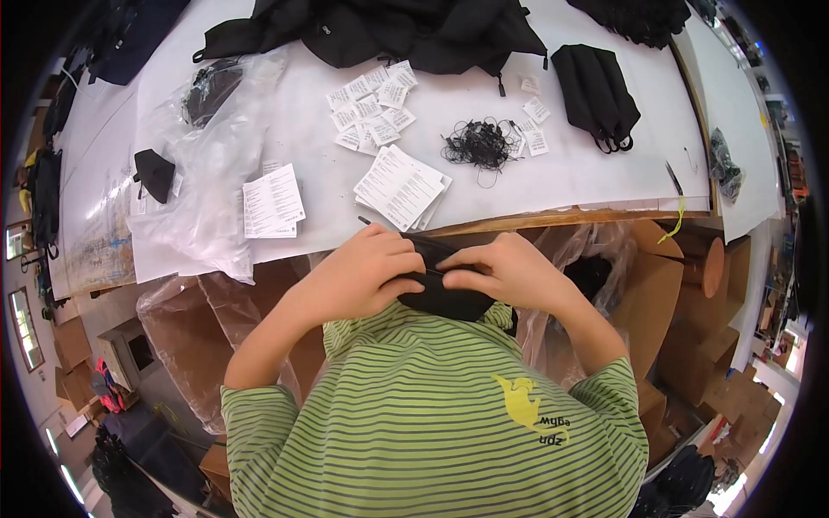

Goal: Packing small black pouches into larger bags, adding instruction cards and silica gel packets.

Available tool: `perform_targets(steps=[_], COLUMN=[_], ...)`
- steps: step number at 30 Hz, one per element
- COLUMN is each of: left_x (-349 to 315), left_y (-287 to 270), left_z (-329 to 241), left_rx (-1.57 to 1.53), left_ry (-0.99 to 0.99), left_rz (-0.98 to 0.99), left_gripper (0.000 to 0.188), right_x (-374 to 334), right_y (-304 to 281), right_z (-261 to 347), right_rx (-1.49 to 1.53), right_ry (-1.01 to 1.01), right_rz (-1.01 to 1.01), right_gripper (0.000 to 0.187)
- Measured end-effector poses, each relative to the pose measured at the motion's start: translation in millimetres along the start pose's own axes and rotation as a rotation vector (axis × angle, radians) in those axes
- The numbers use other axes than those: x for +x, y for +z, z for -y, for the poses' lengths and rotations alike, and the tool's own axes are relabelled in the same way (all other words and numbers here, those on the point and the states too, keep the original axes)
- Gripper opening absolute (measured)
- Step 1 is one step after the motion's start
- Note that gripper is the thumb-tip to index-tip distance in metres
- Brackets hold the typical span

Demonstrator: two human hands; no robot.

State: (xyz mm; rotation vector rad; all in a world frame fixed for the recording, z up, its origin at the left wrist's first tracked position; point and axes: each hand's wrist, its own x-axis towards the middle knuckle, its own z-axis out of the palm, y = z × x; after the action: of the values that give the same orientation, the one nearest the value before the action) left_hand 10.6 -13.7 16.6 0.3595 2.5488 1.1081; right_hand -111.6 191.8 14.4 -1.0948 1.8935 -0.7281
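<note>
A black fabric piece point(449, 302) lies against my front at the table's near edge; its full shape is hidden by my hands, so I cannot tell its kind. My left hand point(367, 269) grips its left side, thumb and fingers pinched together. From the right, my right hand point(499, 269) pinches the same fabric near its middle, fingertips close to the left ones. Just beyond my hands, a stack of white printed cards point(401, 188) rests on the table. A thin dark tip point(364, 220) sticks out past my left knuckles.
On the white table point(319, 220) lie more cards point(275, 200), small white labels point(371, 105), a tangle of black strings point(480, 145) and a folded black bag point(594, 97). Clear plastic point(207, 164) covers the left part. Black garments point(380, 34) lie behind. Cardboard boxes point(652, 293) stand below.
</note>
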Motion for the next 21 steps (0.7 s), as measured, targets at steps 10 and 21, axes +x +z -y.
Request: perform_targets(steps=[10, 21], left_x=[88.6, 87.4], left_y=[-14.1, -51.3], left_z=[135.0, 152.2], left_rx=[0.284, -0.009], left_ry=[-0.292, -0.383], left_rz=[-0.949, -0.876], left_gripper=[0.044, 0.032], right_x=[-11.0, -16.5], right_y=[9.2, -2.2], right_z=[-4.4, -4.8], right_rx=[-0.089, -0.13], right_ry=[-0.079, -0.149], right_rz=[-0.013, -0.217], right_gripper=[0.029, 0.023])
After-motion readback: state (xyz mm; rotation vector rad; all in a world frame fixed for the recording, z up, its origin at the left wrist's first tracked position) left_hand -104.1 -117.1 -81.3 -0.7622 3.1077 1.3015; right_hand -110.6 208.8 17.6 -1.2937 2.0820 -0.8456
